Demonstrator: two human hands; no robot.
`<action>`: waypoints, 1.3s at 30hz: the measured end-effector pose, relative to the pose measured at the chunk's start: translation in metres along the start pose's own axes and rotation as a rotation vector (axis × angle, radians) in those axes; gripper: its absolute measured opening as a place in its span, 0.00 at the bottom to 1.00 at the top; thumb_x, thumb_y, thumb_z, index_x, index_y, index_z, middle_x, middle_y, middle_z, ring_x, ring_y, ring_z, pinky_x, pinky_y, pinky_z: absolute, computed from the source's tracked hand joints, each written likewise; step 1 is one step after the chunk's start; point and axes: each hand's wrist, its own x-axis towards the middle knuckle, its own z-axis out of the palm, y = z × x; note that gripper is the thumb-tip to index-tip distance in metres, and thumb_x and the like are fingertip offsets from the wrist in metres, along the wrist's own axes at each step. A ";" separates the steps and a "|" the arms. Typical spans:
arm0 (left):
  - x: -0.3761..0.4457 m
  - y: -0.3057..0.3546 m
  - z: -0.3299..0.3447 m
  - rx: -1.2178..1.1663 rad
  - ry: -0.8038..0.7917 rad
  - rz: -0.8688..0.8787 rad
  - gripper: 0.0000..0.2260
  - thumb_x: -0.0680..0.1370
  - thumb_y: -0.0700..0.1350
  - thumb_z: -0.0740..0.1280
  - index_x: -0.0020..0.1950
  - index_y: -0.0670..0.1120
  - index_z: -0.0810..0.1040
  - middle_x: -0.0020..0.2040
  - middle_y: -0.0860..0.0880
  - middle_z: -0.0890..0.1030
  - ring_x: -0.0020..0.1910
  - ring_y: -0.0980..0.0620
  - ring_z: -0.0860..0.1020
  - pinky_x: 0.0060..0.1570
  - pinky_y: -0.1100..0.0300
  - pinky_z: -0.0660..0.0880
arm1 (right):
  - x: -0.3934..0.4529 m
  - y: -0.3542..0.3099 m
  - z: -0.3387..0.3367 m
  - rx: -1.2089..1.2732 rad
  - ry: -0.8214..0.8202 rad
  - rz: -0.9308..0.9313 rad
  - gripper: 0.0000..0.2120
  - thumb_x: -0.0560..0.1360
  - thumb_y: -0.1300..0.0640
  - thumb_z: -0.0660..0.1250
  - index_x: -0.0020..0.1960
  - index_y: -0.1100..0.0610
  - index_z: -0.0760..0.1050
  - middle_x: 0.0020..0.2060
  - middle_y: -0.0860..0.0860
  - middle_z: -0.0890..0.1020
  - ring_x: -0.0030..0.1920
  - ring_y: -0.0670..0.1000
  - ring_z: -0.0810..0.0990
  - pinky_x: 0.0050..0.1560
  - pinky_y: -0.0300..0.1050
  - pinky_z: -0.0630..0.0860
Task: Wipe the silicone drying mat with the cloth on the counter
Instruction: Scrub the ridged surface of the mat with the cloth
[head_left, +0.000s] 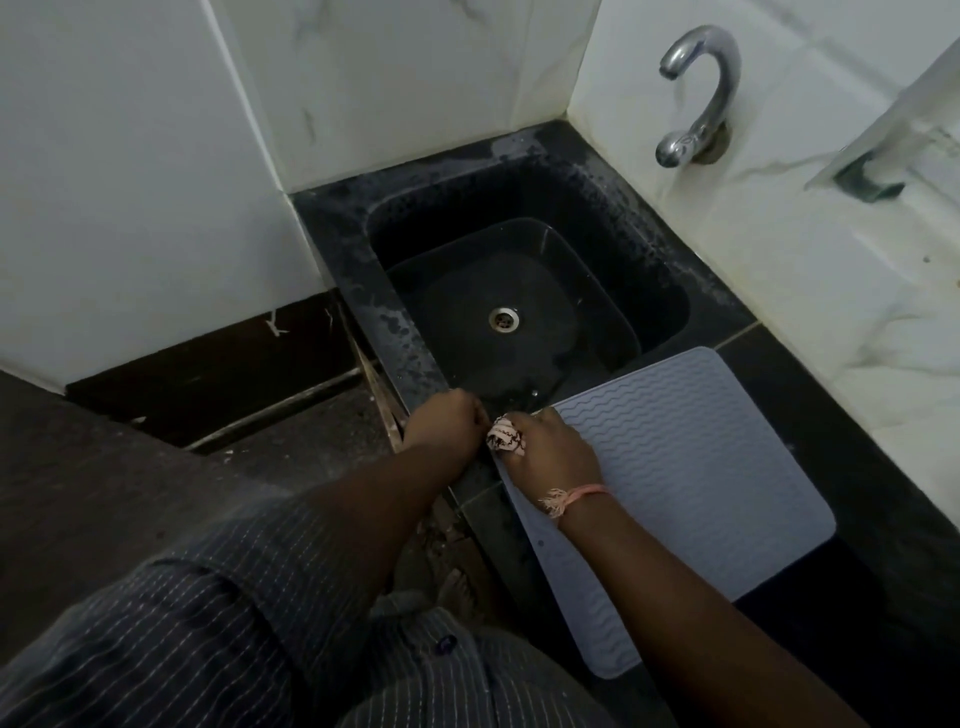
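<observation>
Dark desk (810, 415) by sink (519, 270): right hand (550, 452) had cloth (505, 435) bunched in grip at mat (691, 467) corner, left hand (447, 421) fisted w/ grip together, contents unclear. IMO go w/ the ridges.

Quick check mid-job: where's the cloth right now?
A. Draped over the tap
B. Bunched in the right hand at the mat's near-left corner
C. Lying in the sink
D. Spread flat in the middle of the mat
B: the cloth is bunched in the right hand at the near-left corner of the mat, beside the sink; the left hand is curled right next to it.
</observation>
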 end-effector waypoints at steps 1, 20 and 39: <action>0.000 0.000 0.000 -0.010 -0.001 -0.005 0.09 0.77 0.45 0.69 0.37 0.52 0.81 0.43 0.51 0.85 0.44 0.50 0.83 0.47 0.53 0.82 | -0.003 0.002 -0.001 0.041 -0.022 -0.011 0.17 0.77 0.42 0.65 0.65 0.43 0.76 0.56 0.53 0.77 0.53 0.56 0.80 0.48 0.48 0.77; 0.009 0.004 0.001 -0.063 -0.101 -0.069 0.09 0.76 0.42 0.73 0.37 0.53 0.84 0.40 0.57 0.84 0.44 0.60 0.81 0.52 0.54 0.81 | 0.004 0.029 -0.011 -0.184 -0.093 -0.389 0.18 0.72 0.35 0.66 0.60 0.39 0.76 0.48 0.46 0.74 0.47 0.52 0.80 0.39 0.45 0.70; 0.020 0.050 0.000 0.055 -0.080 -0.068 0.05 0.80 0.45 0.68 0.47 0.50 0.84 0.47 0.49 0.84 0.49 0.50 0.82 0.53 0.51 0.82 | 0.027 0.096 -0.054 0.036 0.226 0.221 0.16 0.78 0.44 0.67 0.62 0.50 0.78 0.55 0.54 0.77 0.49 0.56 0.80 0.44 0.49 0.77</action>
